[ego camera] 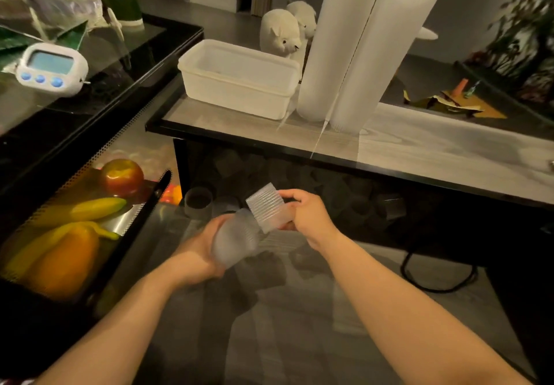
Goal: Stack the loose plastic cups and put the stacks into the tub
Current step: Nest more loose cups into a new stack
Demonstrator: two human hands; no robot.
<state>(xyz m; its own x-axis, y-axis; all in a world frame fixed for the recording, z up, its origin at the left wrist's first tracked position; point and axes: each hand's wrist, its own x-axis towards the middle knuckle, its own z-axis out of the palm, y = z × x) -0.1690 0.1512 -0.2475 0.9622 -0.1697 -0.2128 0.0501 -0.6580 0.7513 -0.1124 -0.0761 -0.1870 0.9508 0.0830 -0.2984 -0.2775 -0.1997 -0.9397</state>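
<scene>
Fitting a cup onto the stack

Left hand [200,249] grips the stack [236,242]; right hand [302,213] fingers hold a ribbed cup [269,210] against its tilted top. Misaligned, it could jam; tub [239,80] sits well apart.

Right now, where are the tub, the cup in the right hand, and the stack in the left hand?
tub [239,96]: head view, on its near side wall.
cup [266,209]: head view, on its ribbed side.
stack [236,242]: head view, on the frosted side of the outermost cup.
</scene>
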